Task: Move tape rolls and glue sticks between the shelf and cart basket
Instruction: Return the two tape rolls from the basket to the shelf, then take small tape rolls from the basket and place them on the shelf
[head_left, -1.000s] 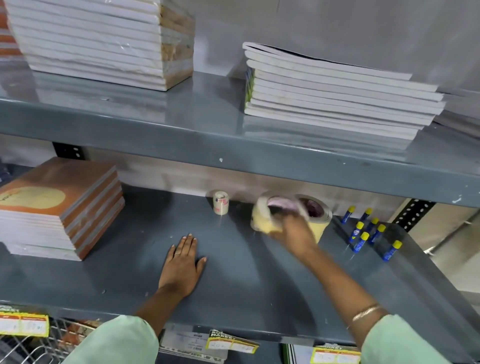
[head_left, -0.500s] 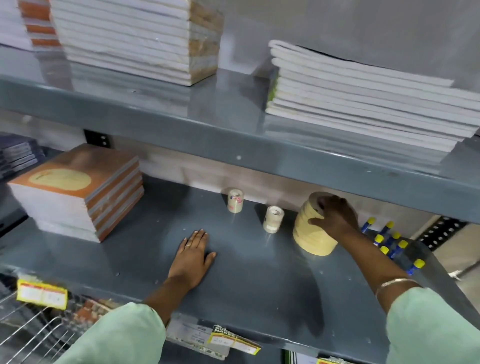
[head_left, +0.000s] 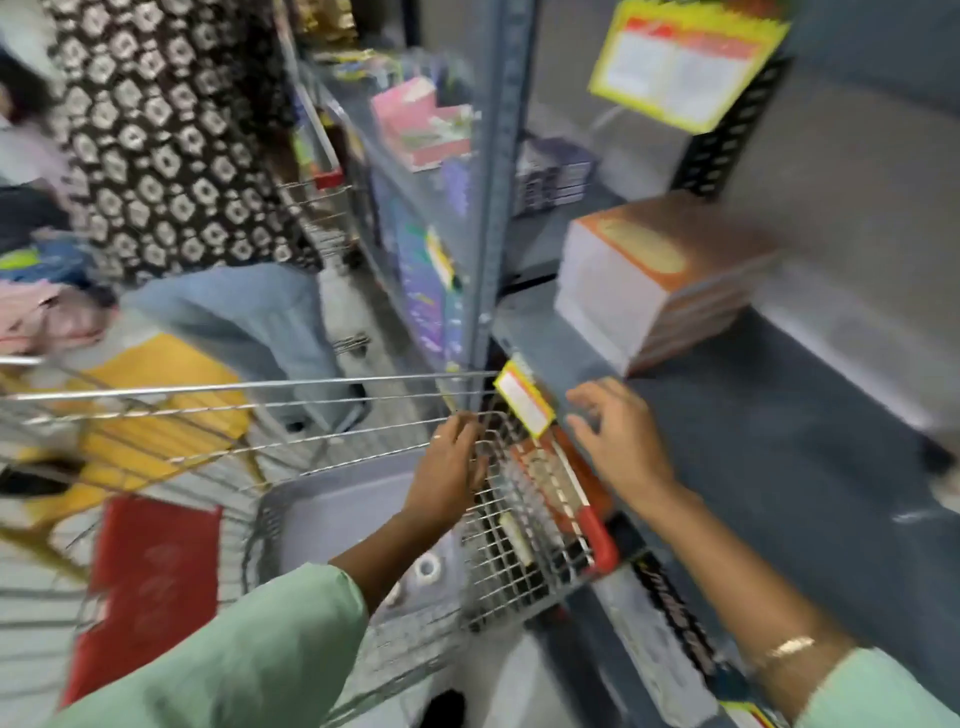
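Observation:
The view is blurred and faces the wire cart basket (head_left: 524, 566) to the left of the grey shelf (head_left: 779, 441). A small white tape roll (head_left: 427, 569) lies in the basket on a grey tray (head_left: 343, 514), just under my left forearm. My left hand (head_left: 452, 462) is at the basket's upper wire rim with its fingers curled over the wire. My right hand (head_left: 618, 441) hovers over the shelf's front edge, fingers spread and nothing in it. The big tape roll and the glue sticks are out of view.
A stack of orange-covered notebooks (head_left: 649, 280) sits on the shelf behind my right hand. A yellow price label (head_left: 522, 397) hangs at the shelf corner by the upright post (head_left: 498, 208). A person in a patterned top (head_left: 171, 140) stands beyond the cart. A red flat item (head_left: 150, 577) lies in the cart.
The view has swung left from the shelf to the cart. My right hand let go of the big tape roll, and my left hand left the shelf for the basket rim.

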